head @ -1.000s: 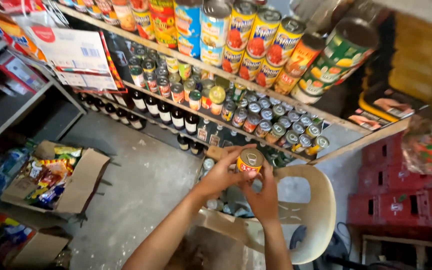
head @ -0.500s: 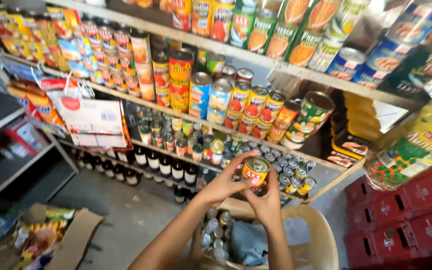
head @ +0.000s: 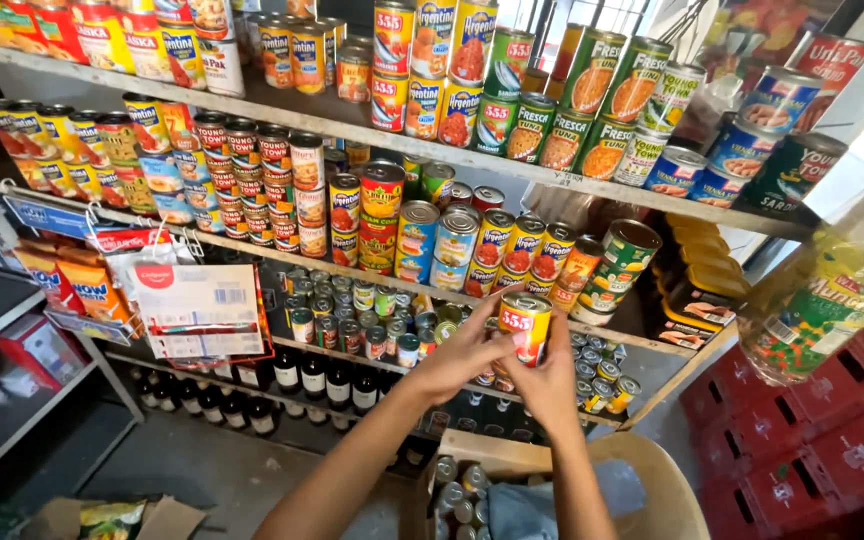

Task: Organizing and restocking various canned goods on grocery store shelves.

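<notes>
My left hand (head: pixel 462 358) and right hand (head: pixel 544 378) are both curled around one can (head: pixel 524 325), held upright in front of the middle shelf (head: pixel 642 340) (its red and yellow label faces me). Fingers wrap its sides, so the lower part is hidden. Below, a box (head: pixel 472 455) of cans is partly covered by my forearms, its contents hard to make out.

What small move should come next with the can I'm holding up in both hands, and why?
Probably ease the can forward into the row of like cans on the middle shelf: left hand and right hand both hold it upright, level with that row.
</notes>
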